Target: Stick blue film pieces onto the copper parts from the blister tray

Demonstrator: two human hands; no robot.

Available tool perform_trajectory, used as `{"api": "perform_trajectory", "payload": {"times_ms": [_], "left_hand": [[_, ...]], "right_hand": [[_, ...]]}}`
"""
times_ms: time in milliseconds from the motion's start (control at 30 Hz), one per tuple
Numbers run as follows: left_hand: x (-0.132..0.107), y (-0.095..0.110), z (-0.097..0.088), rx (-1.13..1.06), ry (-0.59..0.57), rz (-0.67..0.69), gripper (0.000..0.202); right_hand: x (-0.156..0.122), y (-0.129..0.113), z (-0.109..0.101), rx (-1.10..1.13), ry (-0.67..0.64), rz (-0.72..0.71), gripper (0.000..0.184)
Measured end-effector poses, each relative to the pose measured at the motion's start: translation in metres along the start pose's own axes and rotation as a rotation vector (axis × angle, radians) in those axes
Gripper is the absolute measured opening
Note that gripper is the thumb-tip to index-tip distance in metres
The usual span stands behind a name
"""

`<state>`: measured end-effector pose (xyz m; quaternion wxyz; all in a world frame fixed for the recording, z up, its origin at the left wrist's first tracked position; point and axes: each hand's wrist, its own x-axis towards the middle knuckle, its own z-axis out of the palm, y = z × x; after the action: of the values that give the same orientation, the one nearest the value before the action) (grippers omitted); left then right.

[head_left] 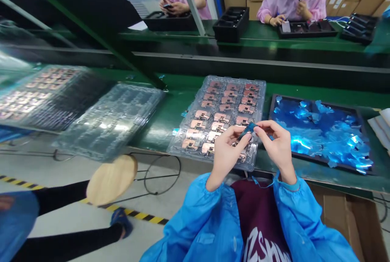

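Small part (248,129), presumably light, stiff and fragile, best held by its edges: fingers of the left hand (229,148) and right hand (276,143) pinch opposite ends.

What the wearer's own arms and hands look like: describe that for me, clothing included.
The left hand and right hand are both bare, without gloves. The arms are covered by loose, bright blue sleeves, wrinkled and gathered at the wrists. A teal-toned cuff edge shows at the right wrist. No lettering can be made out on the sleeves.
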<state>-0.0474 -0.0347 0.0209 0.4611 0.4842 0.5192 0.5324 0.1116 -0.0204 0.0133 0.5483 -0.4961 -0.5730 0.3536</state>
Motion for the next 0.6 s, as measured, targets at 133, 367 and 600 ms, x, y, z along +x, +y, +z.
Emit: {"api": "perform_trajectory", "payload": {"times_ms": [133,367,600], "left_hand": [[-0.002,0.004,0.004,0.059,-0.039,0.062,0.017],[-0.004,-0.006,0.011,0.048,0.05,0.124,0.023],[-0.008,-0.012,0.011,-0.199,-0.012,-0.04,0.036]], "right_hand": [[-0.003,0.002,-0.003,-0.068,-0.02,-0.081,0.02],[-0.009,-0.001,-0.001,-0.167,0.03,-0.299,0.012],[-0.005,0.015,0.002,-0.405,0.227,-0.599,0.027]]}}
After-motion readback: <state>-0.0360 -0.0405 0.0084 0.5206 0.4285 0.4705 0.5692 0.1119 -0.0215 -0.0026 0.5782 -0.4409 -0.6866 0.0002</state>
